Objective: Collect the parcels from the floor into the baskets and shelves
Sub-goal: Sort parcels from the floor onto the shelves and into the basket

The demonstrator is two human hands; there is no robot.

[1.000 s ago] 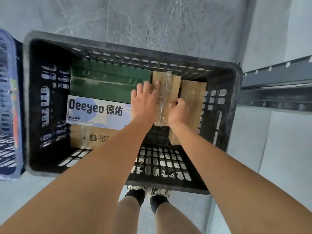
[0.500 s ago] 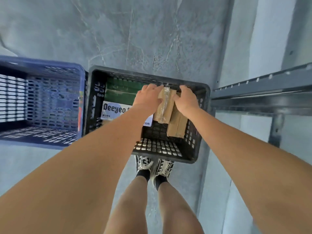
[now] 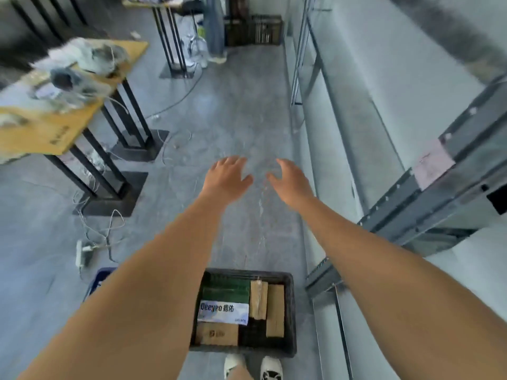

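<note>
The parcels lie in the black basket (image 3: 291, 311) at the bottom centre of the frame, on the grey floor (image 3: 233, 119) just above the person's two shoes. Inside it, a green box (image 3: 225, 290) fills the upper left, a white-and-blue labelled pack (image 3: 222, 311) lies across it lower down, and a brown carton (image 3: 216, 333) sits in the lower left corner. Two narrow cardboard parcels stand side by side on the basket's right: the taped one (image 3: 258, 299) touching the green box, the plain one (image 3: 275, 310) just right of it. A blue basket (image 3: 97, 279) peeks out from behind the left forearm, beside the black one.

Both hands are well above the basket in the frame, near its centre, stretched out over bare floor and apart from every parcel. The left hand (image 3: 226, 178) shows its back with fingers spread and loose; its grip is wide open and holds nothing. The right hand (image 3: 292, 179) is likewise open, fingers gently bent, thumb pointing toward the left hand, nothing in its grip.

Grey metal shelves (image 3: 439, 193) run along the right edge of the frame. A wooden bench (image 3: 55, 133) on black legs stands at the upper left, carrying blurred pale bundles, with white cables (image 3: 93, 231) trailing on the floor beneath it. A dark crate (image 3: 253, 30) stands at the top centre
</note>
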